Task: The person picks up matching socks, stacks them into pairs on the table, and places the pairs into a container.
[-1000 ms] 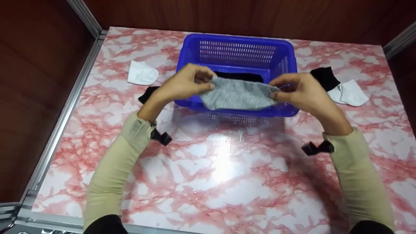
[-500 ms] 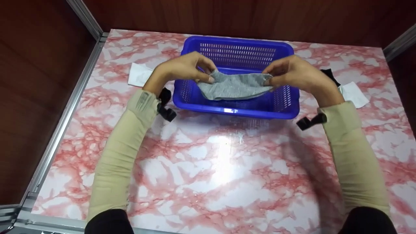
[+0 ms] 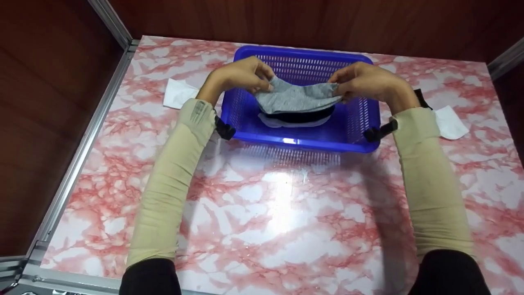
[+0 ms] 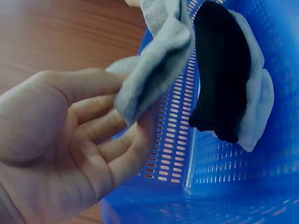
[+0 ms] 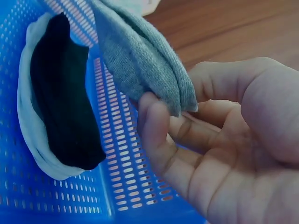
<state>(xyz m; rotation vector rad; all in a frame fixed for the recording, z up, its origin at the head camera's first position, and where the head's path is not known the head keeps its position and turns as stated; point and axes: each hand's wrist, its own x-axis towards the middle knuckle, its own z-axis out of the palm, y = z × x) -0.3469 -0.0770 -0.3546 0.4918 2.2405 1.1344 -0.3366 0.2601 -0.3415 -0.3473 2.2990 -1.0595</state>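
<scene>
A grey ankle sock (image 3: 297, 100) hangs between the two hands, above the inside of a blue plastic basket (image 3: 262, 139). The left hand (image 3: 241, 76) pinches one end of it between thumb and fingers. At the other end, the right hand (image 3: 368, 82) pinches it the same way. Its middle sags a little, and folds show in the right wrist view. Below, on the basket's floor, lies a black sock (image 4: 222, 74) on top of a whitish sock (image 4: 259, 107); both also appear in the right wrist view.
On the marbled red and white table, a white sock (image 3: 178, 94) lies left of the basket. To the right lie another white sock (image 3: 450, 123) and a black one (image 3: 421, 98), partly hidden by the right wrist. A brown panel (image 3: 303, 24) stands behind the basket.
Both hands have moved away from the body with the grey sock, from over the basket's front rim to over its inside. The sock sags more, and the socks under it show more.
</scene>
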